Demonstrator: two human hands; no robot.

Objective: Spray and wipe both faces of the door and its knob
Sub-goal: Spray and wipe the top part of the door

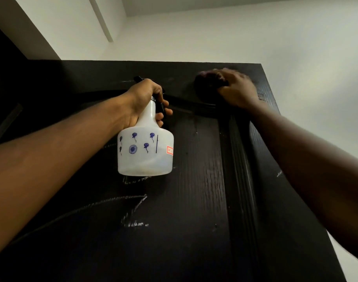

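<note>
Above the right hand [238, 88] we see a plain white painted wall [255, 37]. It carries on to the right of that hand and down the picture's edge, where it dulls to grey. Higher still, a straight seam parts the wall from a pale white ceiling strip [194, 3]. Above the left hand [145, 102] a second white surface [72, 23] slopes away, crossed by a narrow raised white moulding [100, 19] (wall or ceiling, we cannot tell which). Further left of the left hand runs a dark slanted frame edge [15, 37], deep in shadow. The light is soft and dim, brightest on the wall above the right hand.
</note>
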